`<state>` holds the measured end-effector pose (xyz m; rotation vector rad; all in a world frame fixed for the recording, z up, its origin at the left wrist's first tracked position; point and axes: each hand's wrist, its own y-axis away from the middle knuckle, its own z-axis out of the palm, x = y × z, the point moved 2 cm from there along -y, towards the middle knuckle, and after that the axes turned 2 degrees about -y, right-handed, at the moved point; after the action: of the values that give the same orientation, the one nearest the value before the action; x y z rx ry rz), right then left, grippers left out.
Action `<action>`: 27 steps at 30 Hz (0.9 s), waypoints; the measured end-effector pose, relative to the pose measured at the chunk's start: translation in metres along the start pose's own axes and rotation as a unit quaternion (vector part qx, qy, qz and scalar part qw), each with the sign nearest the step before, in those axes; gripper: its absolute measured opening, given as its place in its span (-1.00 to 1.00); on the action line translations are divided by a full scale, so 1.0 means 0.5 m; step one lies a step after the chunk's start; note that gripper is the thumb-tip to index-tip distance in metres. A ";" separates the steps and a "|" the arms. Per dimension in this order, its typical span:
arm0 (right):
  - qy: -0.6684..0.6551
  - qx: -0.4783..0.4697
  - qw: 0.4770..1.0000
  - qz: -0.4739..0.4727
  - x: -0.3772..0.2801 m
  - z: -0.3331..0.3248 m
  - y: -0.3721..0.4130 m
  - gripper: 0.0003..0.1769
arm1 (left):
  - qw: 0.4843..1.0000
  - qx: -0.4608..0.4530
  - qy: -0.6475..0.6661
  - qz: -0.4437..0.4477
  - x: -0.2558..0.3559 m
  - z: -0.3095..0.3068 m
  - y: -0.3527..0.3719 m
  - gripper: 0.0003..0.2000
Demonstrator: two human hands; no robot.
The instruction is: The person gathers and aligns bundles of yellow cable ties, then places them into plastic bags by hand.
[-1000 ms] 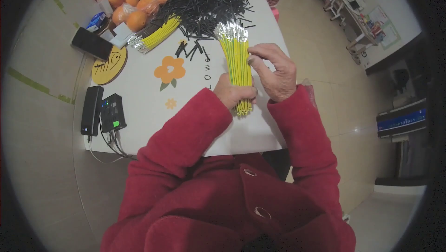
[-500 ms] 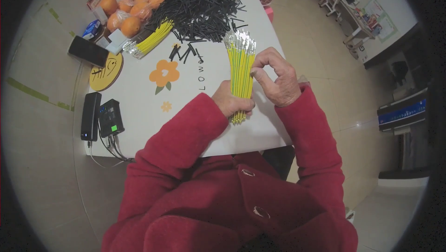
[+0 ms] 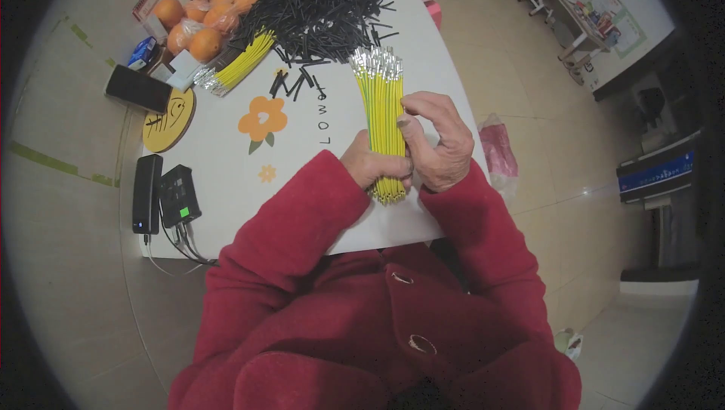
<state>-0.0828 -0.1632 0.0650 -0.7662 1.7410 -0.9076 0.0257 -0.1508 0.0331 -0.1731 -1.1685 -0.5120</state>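
A thick bundle of yellow-green wires (image 3: 386,112) with silver metal terminals at its upper end stands over the table's right part. My left hand (image 3: 370,164) is wrapped round its lower portion, the thumb lying across the front. Against the bundle's right side, my right hand (image 3: 444,142) has its thumb and forefinger curved, with a gap between their tips. No separate wire shows in that gap. Farther back, a second bundle of yellow wires (image 3: 240,66) lies on the table, beside a large heap of short black tubes (image 3: 321,17).
Oranges in clear plastic (image 3: 204,44) sit at the back left. A phone (image 3: 138,89), a round yellow plaque (image 3: 168,127), a black power bank (image 3: 147,195) and a cabled black device (image 3: 180,195) line the left edge. A pink bag (image 3: 498,149) is beyond the table's right edge.
My right hand has shifted slightly left and down along the bundle, and its thumb and forefinger have parted. The bundle has tilted a little to the left; my left hand keeps its grip.
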 end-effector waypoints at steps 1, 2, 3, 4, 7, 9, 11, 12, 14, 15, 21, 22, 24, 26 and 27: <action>-0.002 -0.011 1.000 0.000 0.000 -0.003 -0.003 -0.83 | 1.000 -0.012 -0.006 0.002 -0.002 -0.002 -0.001 -0.97; -0.002 -0.022 1.000 -0.001 0.000 -0.008 -0.007 -0.83 | 1.000 -0.024 -0.011 0.004 -0.004 -0.002 -0.004 -0.97; -0.002 -0.030 1.000 -0.003 0.001 -0.016 -0.007 -0.83 | 1.000 -0.026 -0.017 0.002 -0.011 0.000 -0.004 -0.96; -0.004 -0.047 0.999 -0.009 0.003 -0.021 -0.008 -0.84 | 0.999 -0.027 -0.031 -0.003 -0.014 0.000 -0.005 -0.95; -0.037 -0.096 0.995 -0.007 0.016 -0.040 -0.019 -0.86 | 0.999 -0.018 -0.024 -0.017 -0.012 0.010 0.000 -0.90; -0.063 -0.135 0.989 0.012 0.022 -0.056 -0.024 -0.88 | 0.999 -0.016 -0.015 -0.036 -0.009 0.018 0.008 -0.87; -0.086 -0.204 0.973 0.063 0.025 -0.074 -0.027 -0.89 | 0.996 -0.034 -0.034 -0.074 -0.004 0.027 0.015 -0.84; -0.084 -0.209 0.972 0.068 0.024 -0.080 -0.026 -0.90 | 0.995 -0.041 -0.045 -0.076 -0.008 0.026 0.013 -0.86; -0.074 -0.240 0.963 0.097 0.025 -0.091 -0.021 -0.86 | 0.992 -0.067 -0.072 -0.084 -0.017 0.026 0.010 -0.90; -0.079 -0.238 0.963 0.100 0.022 -0.098 -0.021 -0.87 | 0.991 -0.075 -0.073 -0.084 -0.018 0.026 0.008 -0.89; -0.103 -0.200 0.966 0.125 -0.004 -0.117 -0.008 -0.86 | 0.990 -0.106 -0.053 -0.078 -0.024 0.028 0.009 -0.81; -0.079 -0.190 0.973 0.104 -0.005 -0.117 -0.001 -0.89 | 0.989 -0.110 -0.051 -0.084 -0.024 0.030 0.009 -0.80; -0.059 -0.175 0.979 0.089 -0.008 -0.120 0.008 -0.92 | 0.988 -0.119 -0.055 -0.088 -0.024 0.037 0.009 -0.79; -0.077 -0.165 0.977 0.113 -0.011 -0.122 0.014 -0.92 | 0.985 -0.134 -0.068 -0.082 -0.023 0.044 0.011 -0.77; -0.077 -0.170 0.976 0.117 -0.008 -0.124 0.017 -0.92 | 0.986 -0.128 -0.067 -0.089 -0.021 0.046 0.014 -0.73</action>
<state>-0.1411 -0.1414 0.0743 -0.8062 1.8224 -0.3852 0.0068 -0.1327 0.0336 -0.3302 -1.2541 -0.8183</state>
